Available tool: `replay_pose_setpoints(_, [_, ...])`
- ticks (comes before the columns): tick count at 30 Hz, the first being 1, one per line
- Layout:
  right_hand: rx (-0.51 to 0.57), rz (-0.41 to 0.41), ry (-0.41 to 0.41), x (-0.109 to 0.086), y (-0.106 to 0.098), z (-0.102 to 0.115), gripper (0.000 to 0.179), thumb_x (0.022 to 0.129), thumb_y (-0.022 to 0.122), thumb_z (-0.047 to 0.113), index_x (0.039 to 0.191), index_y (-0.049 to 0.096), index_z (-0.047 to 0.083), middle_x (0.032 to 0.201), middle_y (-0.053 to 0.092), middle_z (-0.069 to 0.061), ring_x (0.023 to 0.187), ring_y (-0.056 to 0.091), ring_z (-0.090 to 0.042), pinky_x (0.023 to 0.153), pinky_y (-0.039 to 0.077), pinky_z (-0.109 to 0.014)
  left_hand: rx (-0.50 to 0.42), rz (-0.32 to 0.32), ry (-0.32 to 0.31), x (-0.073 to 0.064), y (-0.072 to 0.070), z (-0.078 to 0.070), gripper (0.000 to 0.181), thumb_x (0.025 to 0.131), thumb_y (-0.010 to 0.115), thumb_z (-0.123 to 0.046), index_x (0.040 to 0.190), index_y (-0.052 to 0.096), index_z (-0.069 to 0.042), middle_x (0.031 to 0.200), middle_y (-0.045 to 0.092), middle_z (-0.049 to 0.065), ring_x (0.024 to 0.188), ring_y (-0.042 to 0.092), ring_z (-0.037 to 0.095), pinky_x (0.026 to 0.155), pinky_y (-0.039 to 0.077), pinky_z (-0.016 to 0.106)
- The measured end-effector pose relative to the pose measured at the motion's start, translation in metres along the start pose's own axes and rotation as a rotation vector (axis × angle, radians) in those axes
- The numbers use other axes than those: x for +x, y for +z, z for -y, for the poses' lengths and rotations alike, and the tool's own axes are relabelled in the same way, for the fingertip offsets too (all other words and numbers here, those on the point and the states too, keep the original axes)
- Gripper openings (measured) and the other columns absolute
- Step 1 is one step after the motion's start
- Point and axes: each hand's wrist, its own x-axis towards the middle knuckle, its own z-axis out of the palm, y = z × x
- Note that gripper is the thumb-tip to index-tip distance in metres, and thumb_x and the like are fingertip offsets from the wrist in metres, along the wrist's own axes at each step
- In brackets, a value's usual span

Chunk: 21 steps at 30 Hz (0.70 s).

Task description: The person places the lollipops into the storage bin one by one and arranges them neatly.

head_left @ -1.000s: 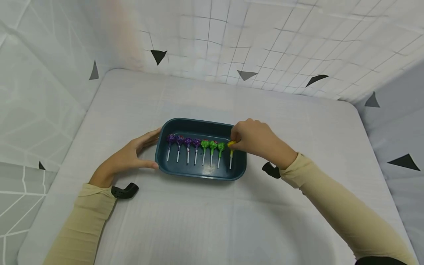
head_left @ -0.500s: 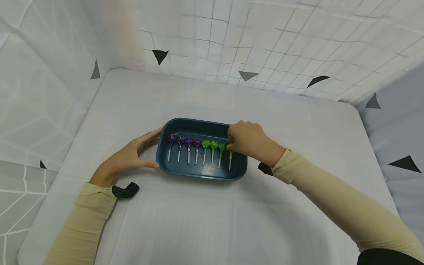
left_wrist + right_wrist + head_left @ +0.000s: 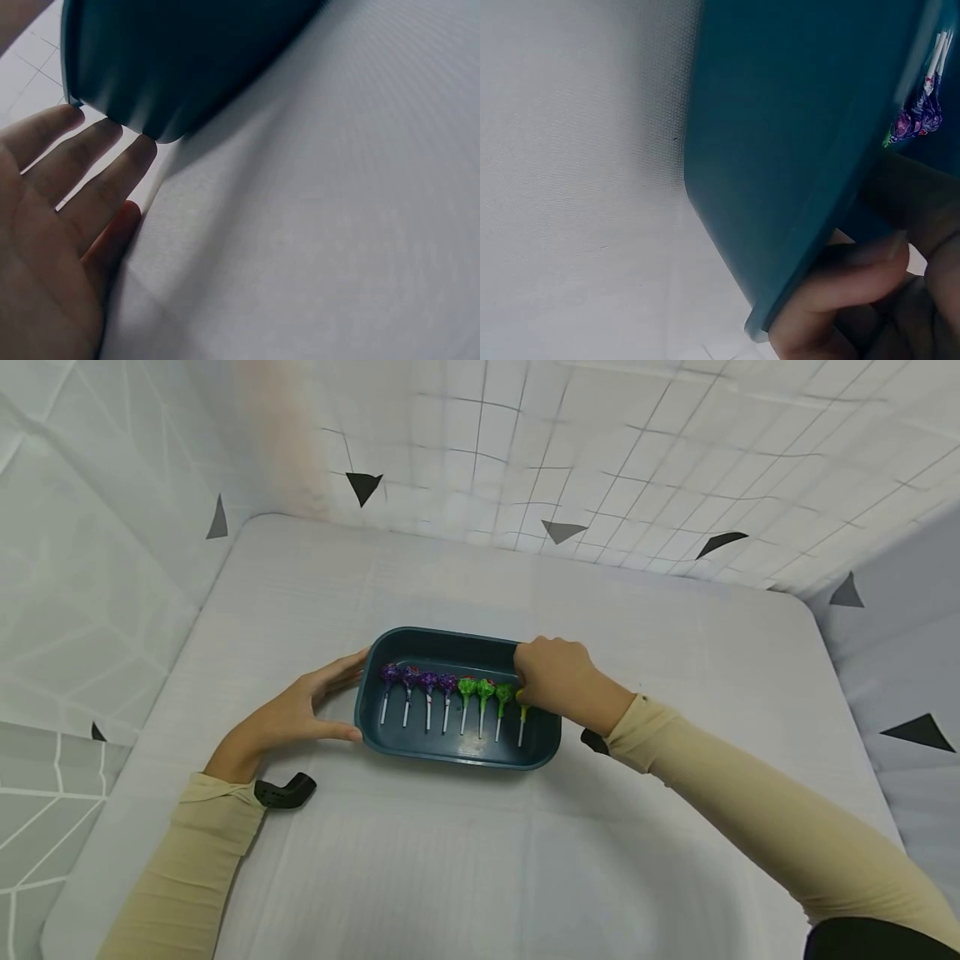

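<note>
A dark teal tray (image 3: 450, 758) holds a row of wrapped lollipops with white sticks. Several purple lollipops (image 3: 428, 683) lie on the left, then three green lollipops (image 3: 486, 690), then a yellow lollipop (image 3: 523, 714) at the right end. My right hand (image 3: 558, 681) reaches over the tray's right side with fingers curled at the yellow lollipop's head, which the hand covers. In the right wrist view the tray's outer wall (image 3: 780, 150) hides the fingertips' contact. My left hand (image 3: 288, 714) touches the tray's left end, fingers straight and thumb apart; the left wrist view shows extended fingers (image 3: 105, 187) against it.
The tray rests on a white-covered table (image 3: 465, 860). Pale curtains with lines and dark triangles (image 3: 363, 487) stand behind and at both sides. A black wrist camera mount (image 3: 285, 792) sits beside the left wrist; another (image 3: 594, 742) shows below the right wrist.
My right hand has shifted slightly left and down over the yellow lollipop, covering more of its head. The lollipop's stick has barely moved. My left hand stays at the tray's left end.
</note>
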Motion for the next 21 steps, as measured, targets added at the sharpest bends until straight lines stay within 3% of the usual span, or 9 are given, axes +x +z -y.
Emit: replay_pose_setpoints(21, [0.021, -0.007, -0.008, 0.0045, 0.0025, -0.0010, 0.019, 0.084, 0.081, 0.017, 0.071, 0.070, 0.011, 0.066, 0.070, -0.003, 0.059, 0.067, -0.019, 0.047, 0.053, -0.032, -0.005, 0.003, -0.005, 0.0002, 0.0004, 0.0000, 0.112, 0.078, 0.089, -0.003, 0.166, 0.021, -0.015, 0.172, 0.023, 0.014, 0.148, 0.033, -0.007, 0.120, 0.028, 0.008])
